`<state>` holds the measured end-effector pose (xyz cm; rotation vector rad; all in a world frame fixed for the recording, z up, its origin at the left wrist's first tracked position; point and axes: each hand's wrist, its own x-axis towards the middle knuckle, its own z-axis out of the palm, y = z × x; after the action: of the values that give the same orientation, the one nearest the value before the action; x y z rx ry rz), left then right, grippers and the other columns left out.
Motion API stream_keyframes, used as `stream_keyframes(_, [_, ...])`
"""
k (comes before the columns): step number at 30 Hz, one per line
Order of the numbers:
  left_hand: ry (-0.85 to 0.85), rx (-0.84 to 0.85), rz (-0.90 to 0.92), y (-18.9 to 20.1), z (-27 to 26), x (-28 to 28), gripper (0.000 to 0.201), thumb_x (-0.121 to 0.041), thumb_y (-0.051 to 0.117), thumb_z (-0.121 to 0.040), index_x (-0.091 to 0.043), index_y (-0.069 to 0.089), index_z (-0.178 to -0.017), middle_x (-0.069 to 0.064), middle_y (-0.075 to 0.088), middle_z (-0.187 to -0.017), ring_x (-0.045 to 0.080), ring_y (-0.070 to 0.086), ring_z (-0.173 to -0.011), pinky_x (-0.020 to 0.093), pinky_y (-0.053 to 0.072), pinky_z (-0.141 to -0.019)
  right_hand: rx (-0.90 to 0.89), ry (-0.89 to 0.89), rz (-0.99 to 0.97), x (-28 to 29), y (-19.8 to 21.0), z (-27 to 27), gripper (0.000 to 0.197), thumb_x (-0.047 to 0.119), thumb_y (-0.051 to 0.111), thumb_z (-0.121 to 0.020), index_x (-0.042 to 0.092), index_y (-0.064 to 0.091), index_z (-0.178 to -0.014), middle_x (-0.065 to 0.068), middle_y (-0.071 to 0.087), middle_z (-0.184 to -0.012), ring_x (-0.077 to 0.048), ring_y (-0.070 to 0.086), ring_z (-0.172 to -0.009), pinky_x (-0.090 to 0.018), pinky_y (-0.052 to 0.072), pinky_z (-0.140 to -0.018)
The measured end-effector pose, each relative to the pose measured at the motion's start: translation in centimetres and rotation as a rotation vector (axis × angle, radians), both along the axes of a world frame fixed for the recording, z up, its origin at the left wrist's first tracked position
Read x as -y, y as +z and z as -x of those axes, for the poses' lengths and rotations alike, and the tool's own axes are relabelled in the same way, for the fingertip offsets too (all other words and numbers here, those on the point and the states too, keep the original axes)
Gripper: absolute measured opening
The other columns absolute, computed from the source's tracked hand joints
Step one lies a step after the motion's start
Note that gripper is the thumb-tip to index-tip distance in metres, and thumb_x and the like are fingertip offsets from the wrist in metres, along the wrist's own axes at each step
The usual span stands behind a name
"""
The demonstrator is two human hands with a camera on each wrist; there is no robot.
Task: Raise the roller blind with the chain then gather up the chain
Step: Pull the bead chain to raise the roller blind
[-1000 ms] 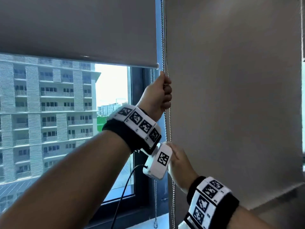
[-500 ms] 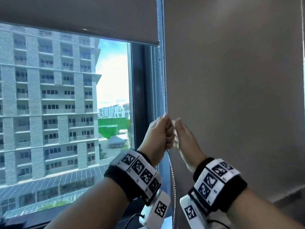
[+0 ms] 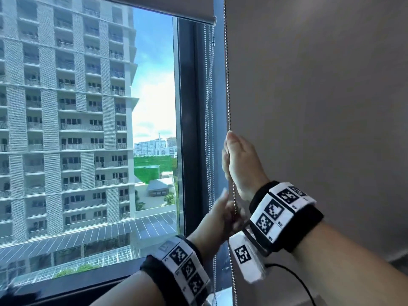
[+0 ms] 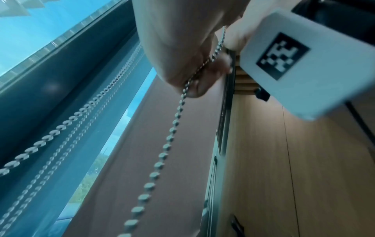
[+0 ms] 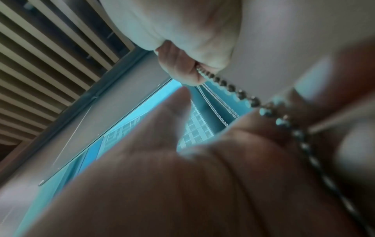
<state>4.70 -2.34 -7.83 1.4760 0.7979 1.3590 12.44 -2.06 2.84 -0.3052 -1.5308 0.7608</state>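
The grey roller blind [image 3: 189, 6] is raised almost out of the head view, with only its bottom bar showing at the top. Its beaded metal chain [image 3: 227, 85] hangs straight down beside the window frame. My right hand [image 3: 228, 155] grips the chain at mid height, fingers curled round it [image 5: 192, 70]. My left hand [image 3: 231, 214] is lower, just under the right wrist, thumb pointing up. Its fingers are curled on the same chain [image 4: 194, 83], which runs on past it [image 4: 168, 141].
A second grey blind [image 3: 309, 107] hangs fully down on the right. Further bead chains [image 3: 208, 107] hang against the dark window frame [image 3: 187, 129]. A black cable [image 3: 293, 277] trails from the right wrist camera.
The blind's bottom bar has risen from mid frame to the top edge. My left hand pulled the chain down from high to low. My right hand moved up and took hold above it.
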Motion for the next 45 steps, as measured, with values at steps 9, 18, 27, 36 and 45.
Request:
stream_keyframes(9, [0.073,0.006,-0.148,10.4,1.1,0.6,0.066,-0.059,0.027,-0.094,-0.001,0.056,-0.106,0.024,0.06,-0.091,0.033,0.063,-0.085,0.033,0.052,-0.073,0.059,0.054,0.031,-0.6,-4.6,0.3,0.036,0.025,0.036,-0.101,0.024,0.048,-0.068,0.018,0.047,-0.042,0.005,0.042,-0.04,-0.011,0.031,-0.047])
stream_keyframes(18, [0.185,0.066,-0.277,16.8,-0.8,1.4,0.031,-0.043,0.04,-0.098,-0.015,0.051,-0.106,-0.001,0.055,-0.064,0.009,0.052,-0.044,0.02,0.042,-0.042,0.24,-0.036,0.021,-0.8,-9.4,-0.1,0.045,0.037,0.034,-0.094,-0.004,0.038,-0.074,-0.005,0.032,-0.062,-0.017,0.031,-0.054,-0.03,0.028,-0.051])
stream_keyframes(27, [0.257,0.104,-0.363,16.2,-0.2,1.0,0.041,-0.035,0.032,-0.1,-0.024,0.029,-0.061,-0.01,0.026,-0.044,0.008,0.017,-0.037,0.015,0.014,-0.036,0.297,0.145,0.2,-0.9,-9.3,-0.7,0.055,0.053,0.029,-0.095,0.005,0.055,-0.099,-0.016,0.051,-0.073,-0.02,0.051,-0.057,-0.02,0.044,-0.049])
stream_keyframes(36, [0.27,0.022,-0.295,8.6,0.5,0.5,0.042,-0.038,0.037,-0.1,-0.024,0.036,-0.06,-0.012,0.031,-0.044,0.005,0.023,-0.036,0.016,0.021,-0.036,0.12,0.133,0.12,-1.4,-1.9,-0.2,0.051,0.058,0.03,-0.092,0.019,0.053,-0.116,0.003,0.065,-0.105,-0.007,0.062,-0.095,-0.026,0.048,-0.084])
stream_keyframes(45, [0.21,-0.072,-0.193,1.0,1.2,-0.3,0.045,-0.055,0.049,-0.082,-0.011,0.056,-0.087,0.013,0.047,-0.085,0.028,0.038,-0.074,0.041,0.028,-0.064,0.026,0.103,0.099,-0.2,3.3,0.8,0.032,0.039,0.032,-0.101,0.015,0.05,-0.089,0.003,0.039,-0.058,-0.006,0.031,-0.04,-0.019,0.027,-0.036])
